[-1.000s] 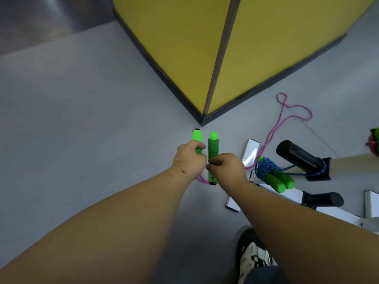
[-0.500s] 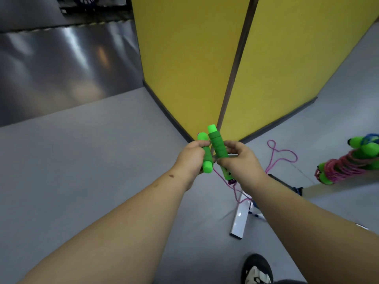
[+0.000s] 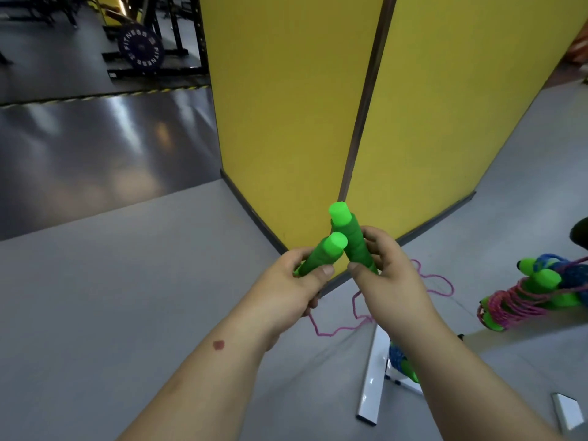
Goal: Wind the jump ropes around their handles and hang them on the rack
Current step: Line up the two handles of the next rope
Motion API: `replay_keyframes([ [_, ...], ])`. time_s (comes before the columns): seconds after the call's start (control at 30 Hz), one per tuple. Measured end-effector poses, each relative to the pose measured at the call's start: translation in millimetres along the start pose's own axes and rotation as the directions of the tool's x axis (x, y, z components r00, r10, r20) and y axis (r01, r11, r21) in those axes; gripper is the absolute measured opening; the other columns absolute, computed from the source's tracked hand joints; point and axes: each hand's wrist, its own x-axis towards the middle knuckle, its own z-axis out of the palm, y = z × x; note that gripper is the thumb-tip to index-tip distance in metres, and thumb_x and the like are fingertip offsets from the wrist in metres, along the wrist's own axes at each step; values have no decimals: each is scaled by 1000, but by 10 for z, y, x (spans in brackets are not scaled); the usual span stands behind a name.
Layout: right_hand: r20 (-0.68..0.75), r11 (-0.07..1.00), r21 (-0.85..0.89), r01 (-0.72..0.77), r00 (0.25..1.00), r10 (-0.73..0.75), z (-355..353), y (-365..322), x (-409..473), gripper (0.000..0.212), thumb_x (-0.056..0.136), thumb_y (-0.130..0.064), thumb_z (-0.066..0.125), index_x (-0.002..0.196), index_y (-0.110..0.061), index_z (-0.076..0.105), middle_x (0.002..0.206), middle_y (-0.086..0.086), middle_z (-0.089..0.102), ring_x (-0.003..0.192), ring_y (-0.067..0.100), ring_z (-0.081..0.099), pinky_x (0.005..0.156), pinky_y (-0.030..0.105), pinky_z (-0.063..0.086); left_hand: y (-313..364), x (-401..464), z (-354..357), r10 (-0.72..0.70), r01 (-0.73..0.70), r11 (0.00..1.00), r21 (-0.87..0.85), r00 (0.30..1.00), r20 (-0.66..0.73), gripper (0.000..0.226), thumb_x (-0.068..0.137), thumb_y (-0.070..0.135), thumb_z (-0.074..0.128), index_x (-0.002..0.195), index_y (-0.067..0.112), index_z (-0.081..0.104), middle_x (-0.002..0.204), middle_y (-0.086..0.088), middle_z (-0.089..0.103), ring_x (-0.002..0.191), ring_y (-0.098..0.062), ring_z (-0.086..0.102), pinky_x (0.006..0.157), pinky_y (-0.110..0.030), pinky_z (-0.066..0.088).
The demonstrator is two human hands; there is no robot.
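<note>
While each hand grips one, green foam handles (image 3: pixel 346 237) trail pink rope (image 3: pixel 346 326).

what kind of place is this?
Most likely a gym: a weight plate marked "FITNESS" on a dark metal rack, wound jump ropes at right, and green rope handles in the hands.

Upper left of frame: dark weight plate (image 3: pixel 141 48) on a rack reads "FITNESS" around its rim.
</note>
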Motion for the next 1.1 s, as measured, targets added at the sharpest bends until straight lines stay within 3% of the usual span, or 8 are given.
replay_keyframes([
  [0.1, -2, 999, 52, -14, 1000, 14, -56, 26, 58, 47, 94, -5, 56, 119, -44, 56, 99, -18, 64, 72, -2, 58, 64, 20, 50, 21, 34, -9, -12, 9, 999, -36, 997, -71, 11, 97, 47, 61, 105, 40, 67, 70, 11, 57, 59, -8, 53, 60, -25, 46],
  [0.23, -12, 996, -34, 82, 997, -82, -117, 5, 95, 45, 93, 1, 53, 107, -41, 57, 91, -11, 61, 69, -3, 54, 56, 13, 46, 82, 113, -32, -102, 58, 953, -297, 986, -135, 21, 97, 47, 62, 96, 27, 68, 56, 8, 42, 50, -9, 39, 51, -24, 38],
  [0.43, -24, 898, -345, 274, 953, -301, -33, 92, 160, 62, 77, 14, 54, 95, -45, 63, 114, -29, 59, 132, 17, 39, 112, 29, 30, 163, 99, 41, -83, 74, 966, -247, 996, -24, 22, 99, 39, 61, 105, 18, 68, 55, 1, 51, 46, -13, 50, 49, -24, 45],
  [0.57, -47, 851, -426, 307, 932, -360, -19, 107, 152, 51, 77, 3, 54, 96, -42, 68, 129, -22, 53, 131, 16, 34, 102, 31, 32, 183, 66, 40, -102, 106, 958, -265, 994, 29, 29, 98, 42, 62, 108, 16, 67, 59, -1, 57, 49, -14, 55, 52, -26, 51],
  [0.83, -6, 891, -384, 242, 964, -265, 33, 65, 91, 58, 84, 6, 59, 111, -45, 64, 112, -24, 51, 111, 11, 40, 87, 7, 29, 250, 19, 84, -24, 60, 926, -373, 995, 101, 19, 103, 27, 53, 116, 19, 64, 85, -12, 73, 72, -25, 65, 67, -34, 53],
  [0.93, -1, 917, -322, 235, 969, -249, 48, 53, 97, 62, 85, 6, 57, 113, -48, 61, 111, -19, 46, 115, 12, 44, 88, 14, 37, 256, 13, 69, -4, 70, 894, -442, 989, 149, 23, 101, 25, 49, 117, 13, 61, 91, -15, 68, 70, -27, 64, 66, -34, 54],
  [1.0, 11, 925, -302, 232, 971, -240, 56, 38, 99, 62, 87, 6, 55, 115, -50, 60, 110, -19, 44, 116, 12, 45, 87, 20, 42, 262, 7, 57, 13, 82, 864, -497, 983, 185, 34, 91, 32, 55, 117, 12, 63, 97, -18, 65, 71, -28, 64, 66, -34, 56],
  [1.1, -44, 936, -282, 212, 971, -233, 65, 34, 107, 60, 87, 7, 53, 115, -45, 64, 109, -18, 44, 115, 11, 47, 85, 10, 40, 264, 6, 38, 50, 97, 830, -549, 968, 248, 48, 82, 49, 57, 112, 15, 71, 104, -18, 65, 75, -31, 65, 69, -36, 56],
])
